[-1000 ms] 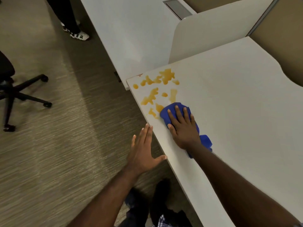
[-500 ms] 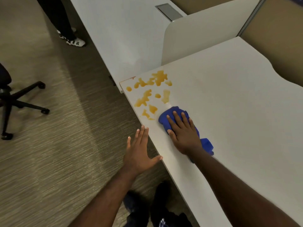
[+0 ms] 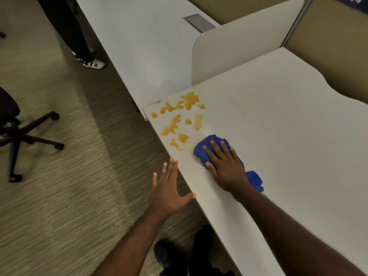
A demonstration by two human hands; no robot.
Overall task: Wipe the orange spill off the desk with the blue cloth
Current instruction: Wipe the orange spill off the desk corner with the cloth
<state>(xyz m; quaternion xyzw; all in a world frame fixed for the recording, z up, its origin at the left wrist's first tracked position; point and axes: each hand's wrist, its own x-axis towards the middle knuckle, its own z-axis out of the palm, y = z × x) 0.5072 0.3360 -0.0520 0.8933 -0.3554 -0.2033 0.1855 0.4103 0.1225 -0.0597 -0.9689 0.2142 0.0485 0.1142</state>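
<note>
Orange liquid spill (image 3: 179, 120) sits unobstructed beside crumpled blue cloth (image 3: 211, 145), pressed under flat right hand (image 3: 225, 166); left hand (image 3: 168, 191) hovers open off white desk (image 3: 278, 136).

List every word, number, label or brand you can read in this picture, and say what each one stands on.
White figures on the dark blue sign at the top right corner: cut off by the frame, possibly "04", not surely readable.
Dark lettering on the white sneaker beside the far desk: too blurred to read.
Nothing is written on the desk or the blue cloth.
</note>
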